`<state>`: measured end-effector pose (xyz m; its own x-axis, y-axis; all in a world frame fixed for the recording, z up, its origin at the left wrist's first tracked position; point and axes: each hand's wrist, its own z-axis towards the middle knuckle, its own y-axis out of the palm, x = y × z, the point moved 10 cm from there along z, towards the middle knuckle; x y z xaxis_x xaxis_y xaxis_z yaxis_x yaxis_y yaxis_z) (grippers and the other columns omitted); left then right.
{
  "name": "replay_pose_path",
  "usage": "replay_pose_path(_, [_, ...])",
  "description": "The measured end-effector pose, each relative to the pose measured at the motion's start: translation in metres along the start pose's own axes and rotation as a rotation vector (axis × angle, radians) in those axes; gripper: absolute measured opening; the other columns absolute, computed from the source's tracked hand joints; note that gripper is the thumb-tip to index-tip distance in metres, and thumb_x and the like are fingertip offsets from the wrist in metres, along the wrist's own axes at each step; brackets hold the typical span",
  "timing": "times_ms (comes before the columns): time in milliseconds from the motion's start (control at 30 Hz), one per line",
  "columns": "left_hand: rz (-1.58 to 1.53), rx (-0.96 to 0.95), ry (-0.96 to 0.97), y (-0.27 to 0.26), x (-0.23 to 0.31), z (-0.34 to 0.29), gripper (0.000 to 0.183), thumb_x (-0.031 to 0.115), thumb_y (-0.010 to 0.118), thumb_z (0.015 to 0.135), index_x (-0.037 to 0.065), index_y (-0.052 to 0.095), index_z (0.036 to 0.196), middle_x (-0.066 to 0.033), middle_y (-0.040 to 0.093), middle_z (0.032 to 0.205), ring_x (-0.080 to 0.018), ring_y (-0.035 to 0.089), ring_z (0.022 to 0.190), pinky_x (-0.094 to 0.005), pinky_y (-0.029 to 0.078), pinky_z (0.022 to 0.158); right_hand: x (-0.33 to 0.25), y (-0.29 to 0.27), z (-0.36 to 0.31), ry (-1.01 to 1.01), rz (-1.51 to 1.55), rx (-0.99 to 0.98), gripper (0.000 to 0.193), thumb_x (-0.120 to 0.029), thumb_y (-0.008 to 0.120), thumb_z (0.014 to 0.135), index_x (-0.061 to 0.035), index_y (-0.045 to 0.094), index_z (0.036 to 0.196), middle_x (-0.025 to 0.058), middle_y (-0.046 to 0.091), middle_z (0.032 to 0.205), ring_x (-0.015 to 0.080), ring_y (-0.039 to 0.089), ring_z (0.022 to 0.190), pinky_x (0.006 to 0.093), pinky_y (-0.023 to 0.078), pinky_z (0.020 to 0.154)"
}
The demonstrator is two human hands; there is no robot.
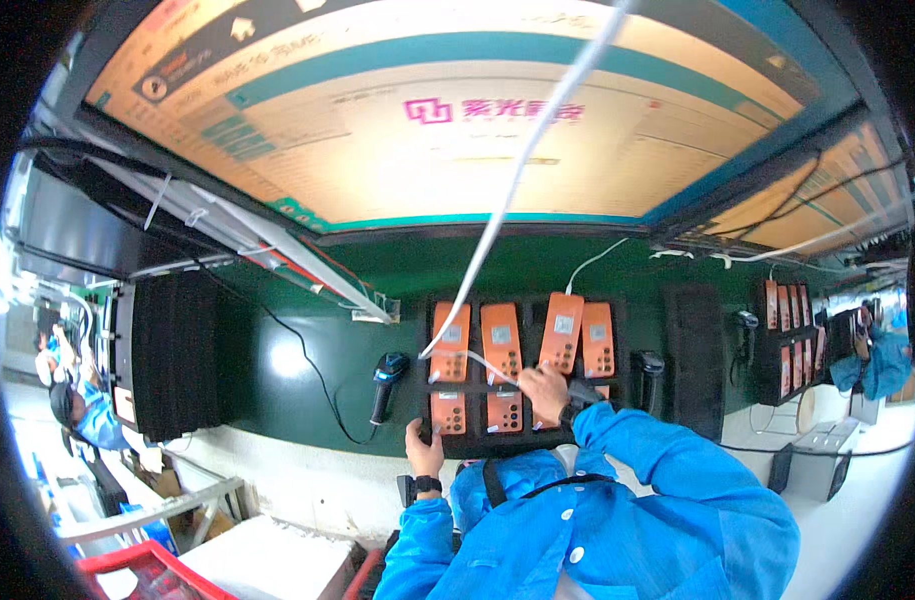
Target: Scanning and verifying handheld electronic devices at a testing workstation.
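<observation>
A black tray (471, 400) holds several orange phones, backs up, in two rows. In the front row lies a phone (447, 412) near my left hand (424, 450). The left fingers are closed around the tray's front left corner. My right hand (544, 393) is closed on a white cable (487, 362), over the lower end of a tilted orange phone (561, 330). The cable's end is hidden in those fingers. That phone sits higher than its neighbours, and a thin white cord (583, 266) meets its far end.
A scanner (385, 385) lies left of the tray, another scanner (649, 378) right of it. Large screens (457, 150) stand behind the green table (297, 400). A stack of black trays (177, 350) is at left, another phone tray (777, 345) at right. Other people work at both sides.
</observation>
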<state>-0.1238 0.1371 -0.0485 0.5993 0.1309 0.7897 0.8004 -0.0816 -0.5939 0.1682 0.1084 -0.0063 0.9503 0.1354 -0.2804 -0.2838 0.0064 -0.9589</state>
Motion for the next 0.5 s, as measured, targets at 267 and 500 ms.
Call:
replay_pose_path(267, [0.119,0.110,-0.035,-0.006,0.031,0.001,0.044,-0.009,0.062,0.064,0.006,0.053,0.105,-0.0149,0.059,0.098,-0.0363,0.055,0.094,-0.0427,0.043,0.081,0.054,-0.014,0.070,0.141,0.114,-0.024,0.015,-0.004,0.062,0.072,-0.0081,0.055,0.085,0.0073,0.055,0.087,0.0301,0.052,0.087,0.0408,0.043,0.073])
replay_pose_path(500, [0.043,0.114,0.005,-0.006,0.011,-0.002,0.043,-0.009,0.061,0.064,0.006,0.054,0.104,-0.0166,0.060,0.098,-0.0372,0.056,0.095,-0.0422,0.044,0.082,0.077,-0.004,0.089,0.206,-0.013,-0.015,0.017,-0.001,0.061,0.071,-0.0116,0.055,0.083,0.0066,0.057,0.088,0.0333,0.056,0.087,0.0445,0.046,0.066])
